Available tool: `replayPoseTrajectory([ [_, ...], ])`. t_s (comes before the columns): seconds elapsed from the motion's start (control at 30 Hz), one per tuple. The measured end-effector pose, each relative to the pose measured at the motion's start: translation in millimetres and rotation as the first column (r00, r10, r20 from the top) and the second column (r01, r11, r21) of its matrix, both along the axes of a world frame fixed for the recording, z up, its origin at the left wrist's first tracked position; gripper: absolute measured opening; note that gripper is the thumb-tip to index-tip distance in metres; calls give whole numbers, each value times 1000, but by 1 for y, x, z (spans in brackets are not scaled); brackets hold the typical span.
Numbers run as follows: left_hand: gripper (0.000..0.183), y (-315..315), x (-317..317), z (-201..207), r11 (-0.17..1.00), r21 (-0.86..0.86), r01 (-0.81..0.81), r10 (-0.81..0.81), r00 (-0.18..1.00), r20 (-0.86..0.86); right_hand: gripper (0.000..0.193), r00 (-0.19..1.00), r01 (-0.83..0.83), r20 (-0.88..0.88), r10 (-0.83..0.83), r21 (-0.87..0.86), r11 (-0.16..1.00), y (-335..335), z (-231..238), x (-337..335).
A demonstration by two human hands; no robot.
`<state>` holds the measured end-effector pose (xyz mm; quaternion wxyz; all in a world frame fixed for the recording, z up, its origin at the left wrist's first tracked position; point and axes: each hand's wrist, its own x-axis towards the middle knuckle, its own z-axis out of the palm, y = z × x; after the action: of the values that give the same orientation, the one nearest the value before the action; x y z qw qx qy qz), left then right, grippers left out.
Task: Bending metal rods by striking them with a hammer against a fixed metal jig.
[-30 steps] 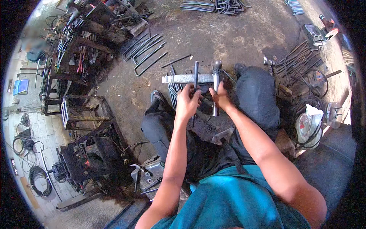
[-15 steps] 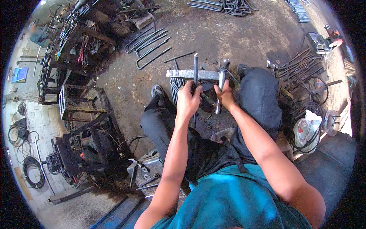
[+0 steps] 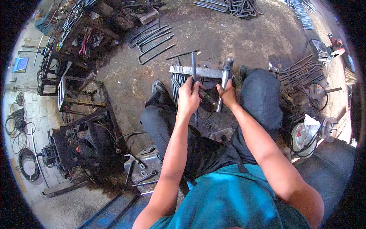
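My left hand (image 3: 187, 95) is closed around a thin dark metal rod (image 3: 194, 63), which stands roughly upright in the picture and crosses a flat pale steel bar (image 3: 209, 73). My right hand (image 3: 228, 94) grips the handle of a metal hammer (image 3: 226, 72). The hammer's head lies at the bar's right end; whether it touches the bar I cannot tell. Several straight rods (image 3: 176, 83) are bunched under the bar's left end, beside my left hand. The lower part of the rod I hold passes behind my fingers and shows again below them.
Bent rods (image 3: 156, 49) lie on the floor ahead, with a pile of bent pieces (image 3: 244, 8) farther off. At the right are loose rods (image 3: 303, 70) and an angle grinder (image 3: 335, 45). A claw hammer (image 3: 131, 162) and wrench (image 3: 148, 176) rest at the lower left, near a metal frame (image 3: 82, 102).
The rod in my left hand has tipped slightly, its upper end leaning a little more to the left. Both hands keep their holds, and the whole view has shifted slightly.
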<state>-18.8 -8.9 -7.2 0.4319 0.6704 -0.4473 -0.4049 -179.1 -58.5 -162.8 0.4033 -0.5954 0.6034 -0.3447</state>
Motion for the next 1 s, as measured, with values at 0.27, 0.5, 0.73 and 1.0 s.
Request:
replayPoseTrajectory([
  [0.27, 29, 1, 0, -8, 1000, -10, 2, -5, 955, -296, 44, 1000, 9, 7, -9, 17, 1000, -4, -17, -1],
  [0.5, 32, 3, 7, -13, 1000, -6, -9, 4, 855, -518, 47, 989, 52, -141, -41, 77, 996, -4, -2, 1],
  [0.73, 29, 4, 12, -21, 999, 18, -39, 40, 735, -677, 38, 978, 21, -209, -5, 73, 997, -1, 16, -3],
  [1.0, 33, 2, 23, -31, 991, 111, -78, 135, 642, -755, 35, 958, 56, -285, -7, 164, 985, 0, 33, 1],
])
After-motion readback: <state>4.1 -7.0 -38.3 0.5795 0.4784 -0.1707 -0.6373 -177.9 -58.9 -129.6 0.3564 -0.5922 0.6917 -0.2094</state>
